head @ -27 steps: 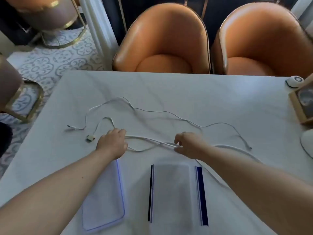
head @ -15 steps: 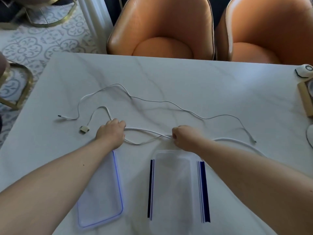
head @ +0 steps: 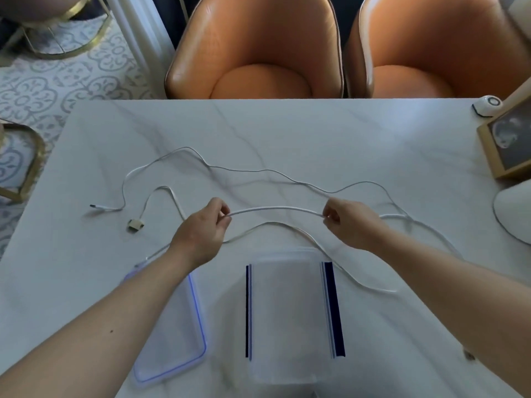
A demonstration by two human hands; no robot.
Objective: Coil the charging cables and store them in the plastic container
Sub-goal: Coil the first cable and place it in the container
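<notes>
Two white charging cables lie on the marble table (head: 287,133). My left hand (head: 205,228) and my right hand (head: 349,222) each pinch the thicker cable (head: 275,208), holding a stretch of it taut above the table. Its square plug (head: 135,224) lies to the left, and the rest trails right and loops back in front. The thinner cable (head: 258,170) snakes across the table beyond my hands, apart from them. The clear plastic container (head: 290,326) with dark blue side clips stands open in front of me. Its lid (head: 172,326), edged in blue, lies to its left under my left forearm.
Two orange chairs (head: 255,50) stand at the table's far side. A wooden-framed picture (head: 508,145) and a small white round device (head: 487,104) sit at the right edge, with a white rounded object (head: 514,214) below them.
Both hands have lifted off the table and moved apart, raising and stretching a length of the thicker cable between them. The camera has tilted further down.
</notes>
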